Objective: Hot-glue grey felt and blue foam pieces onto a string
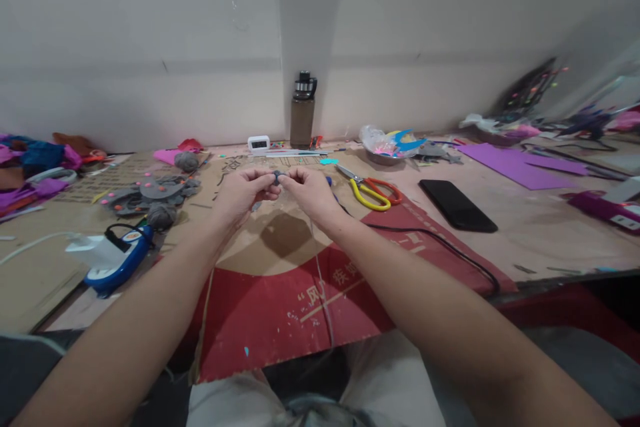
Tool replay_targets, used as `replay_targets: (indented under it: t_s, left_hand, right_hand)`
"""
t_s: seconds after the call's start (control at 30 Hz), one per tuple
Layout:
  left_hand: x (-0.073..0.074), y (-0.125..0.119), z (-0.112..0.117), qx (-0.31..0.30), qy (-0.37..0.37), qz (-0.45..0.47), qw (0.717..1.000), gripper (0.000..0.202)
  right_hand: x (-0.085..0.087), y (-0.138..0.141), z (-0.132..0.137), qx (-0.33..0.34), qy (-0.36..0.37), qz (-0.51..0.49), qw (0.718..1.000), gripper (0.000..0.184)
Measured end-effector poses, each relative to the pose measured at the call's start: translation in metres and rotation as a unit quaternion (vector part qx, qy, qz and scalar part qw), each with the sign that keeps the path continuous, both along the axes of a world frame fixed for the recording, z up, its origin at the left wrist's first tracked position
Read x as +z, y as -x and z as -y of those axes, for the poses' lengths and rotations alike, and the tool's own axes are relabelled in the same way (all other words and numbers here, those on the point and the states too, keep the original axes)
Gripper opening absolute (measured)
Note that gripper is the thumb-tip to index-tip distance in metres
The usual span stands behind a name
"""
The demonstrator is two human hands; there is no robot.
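Both arms reach forward over a red and tan cardboard sheet [300, 293]. My left hand [243, 193] and my right hand [309, 189] meet fingertip to fingertip, and together they pinch a small dark grey piece [277, 177] held just above the cardboard. The fingers of both hands are curled closed round it. A thin thread or wire [320, 267] hangs down from my right hand toward the table's front edge.
Yellow and red scissors [373, 191] and a black phone [457, 205] lie to the right, with a black cable [440, 243] and purple sheets [515, 165] beyond. To the left are grey felt pieces [160, 192] and a blue glue gun [117, 257]. A bottle [303, 111] stands by the wall.
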State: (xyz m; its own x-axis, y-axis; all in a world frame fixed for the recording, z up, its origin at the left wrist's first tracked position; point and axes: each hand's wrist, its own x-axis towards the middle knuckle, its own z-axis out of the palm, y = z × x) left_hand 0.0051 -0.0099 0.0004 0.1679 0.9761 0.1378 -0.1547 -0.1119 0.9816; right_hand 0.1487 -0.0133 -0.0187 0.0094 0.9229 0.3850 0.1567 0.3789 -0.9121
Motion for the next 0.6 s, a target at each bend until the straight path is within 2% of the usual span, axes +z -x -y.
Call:
replay_targets:
  t_s: [0.13, 0.3, 0.5, 0.6]
  left_hand:
    - [-0.0013, 0.0011, -0.0024, 0.049, -0.034, 0.01, 0.998, 0.012]
    - [0.0009, 0.0028, -0.0048, 0.099, -0.055, 0.009, 0.994, 0.01]
    - [-0.0021, 0.003, -0.0052, 0.082, -0.057, -0.015, 0.995, 0.013]
    - [-0.003, 0.0033, -0.0059, 0.086, -0.06, -0.026, 0.994, 0.012]
  right_hand:
    - [-0.0048, 0.0036, 0.001, 0.034, 0.004, 0.018, 0.999, 0.018]
    - [-0.0074, 0.0062, 0.0064, 0.07, -0.058, 0.118, 0.989, 0.023]
    - [-0.0051, 0.0026, 0.0062, -0.014, -0.041, 0.061, 0.997, 0.013]
    - [-0.0046, 0.0021, 0.0065, -0.025, -0.063, 0.065, 0.996, 0.012]
